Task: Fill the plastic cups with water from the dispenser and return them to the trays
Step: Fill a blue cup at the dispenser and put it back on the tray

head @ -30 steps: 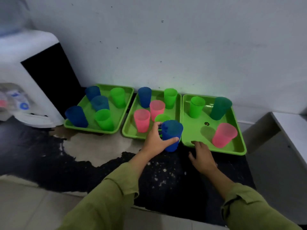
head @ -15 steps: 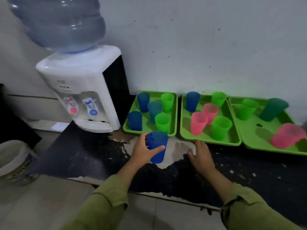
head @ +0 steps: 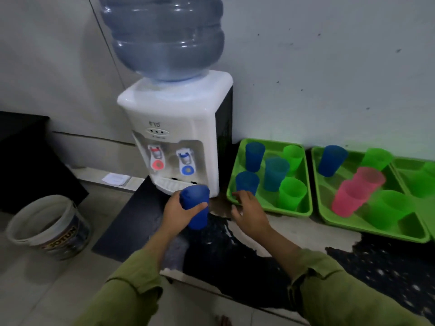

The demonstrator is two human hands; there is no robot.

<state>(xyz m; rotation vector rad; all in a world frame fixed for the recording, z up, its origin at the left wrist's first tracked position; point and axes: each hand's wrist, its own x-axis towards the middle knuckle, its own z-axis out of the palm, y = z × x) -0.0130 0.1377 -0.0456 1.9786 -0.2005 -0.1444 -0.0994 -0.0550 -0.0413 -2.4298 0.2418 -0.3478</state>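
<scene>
Left hand [head: 180, 214] wraps around a blue cup [head: 196, 207], thumb across its front, holding it upright in the middle of the frame just below the drip tray of the water dispenser [head: 179, 132]. The cup sits in front of the blue tap [head: 187, 161], with the red tap [head: 156, 158] to its left. Right hand [head: 249, 211] is spread wide and holds nothing, fingertips at the near rim of the first green tray [head: 303, 212]. That tray carries three blue cups and two green ones, all upright. Further right, a second green tray [head: 329, 220] holds a blue cup, pink cups and green cups. A big water bottle [head: 164, 36] tops the dispenser at upper centre, and a white bucket [head: 47, 224] stands at lower left
</scene>
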